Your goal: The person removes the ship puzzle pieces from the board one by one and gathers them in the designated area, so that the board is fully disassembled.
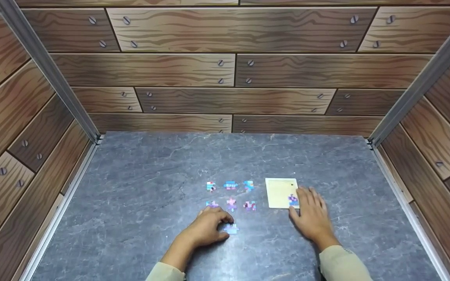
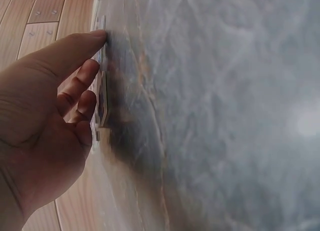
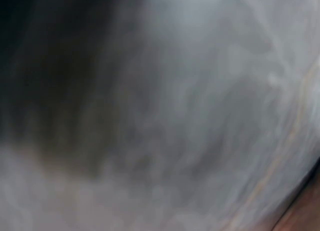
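Note:
My left hand (image 1: 207,226) is low over the table, thumb and index finger at opposite edges of a blue-purple puzzle piece (image 1: 231,228), pinching it. In the left wrist view, the thumb (image 2: 75,48) reaches pieces seen edge-on; the other fingers curl beneath it. My right hand (image 1: 311,214) lies with fingers extended along the right edge of a pale yellow puzzle tray (image 1: 277,191), the thumb near its lower edge. One purple-blue piece (image 1: 293,200) sits in the tray's lower right corner. The right wrist view is blurred, showing mostly tabletop.
Several loose pieces lie left of the tray: an upper row with a blue-pink piece (image 1: 231,185), and a lower row with a pink piece (image 1: 231,203). The grey marbled table (image 1: 150,175) is bounded by wood-patterned walls (image 1: 186,70) and metal rails.

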`<state>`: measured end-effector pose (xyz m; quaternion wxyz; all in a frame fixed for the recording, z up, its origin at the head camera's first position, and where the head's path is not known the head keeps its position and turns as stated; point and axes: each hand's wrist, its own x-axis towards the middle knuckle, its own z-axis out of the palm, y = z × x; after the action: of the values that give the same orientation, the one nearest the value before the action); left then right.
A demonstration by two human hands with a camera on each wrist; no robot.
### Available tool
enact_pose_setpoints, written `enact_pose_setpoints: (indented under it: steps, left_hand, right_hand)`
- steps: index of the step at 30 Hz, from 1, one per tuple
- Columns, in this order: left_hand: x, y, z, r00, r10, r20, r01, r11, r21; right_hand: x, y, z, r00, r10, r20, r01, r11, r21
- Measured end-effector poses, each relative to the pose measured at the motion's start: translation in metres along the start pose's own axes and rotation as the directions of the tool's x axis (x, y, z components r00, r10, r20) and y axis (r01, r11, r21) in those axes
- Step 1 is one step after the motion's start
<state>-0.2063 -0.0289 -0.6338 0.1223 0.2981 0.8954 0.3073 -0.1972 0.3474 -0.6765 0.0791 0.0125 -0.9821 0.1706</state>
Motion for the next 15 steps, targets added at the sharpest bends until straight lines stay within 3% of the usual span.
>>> enact_pose_setpoints:
  steps: [8, 15]
  left_hand:
    - [0.0017, 0.0014, 0.0004, 0.999, 0.033, -0.026, -0.033, 0.999, 0.037]
    - [0.0037, 0.0027, 0.0010, 0.999, 0.040, -0.007, -0.039, 0.998, 0.058]
  right_hand:
    - [0.0004, -0.0002, -0.0002, 1.000, -0.001, -0.001, 0.001, 1.000, 0.001]
    - [0.0003, -0.0003, -0.0002, 1.000, 0.000, 0.000, 0.000, 1.000, 0.003]
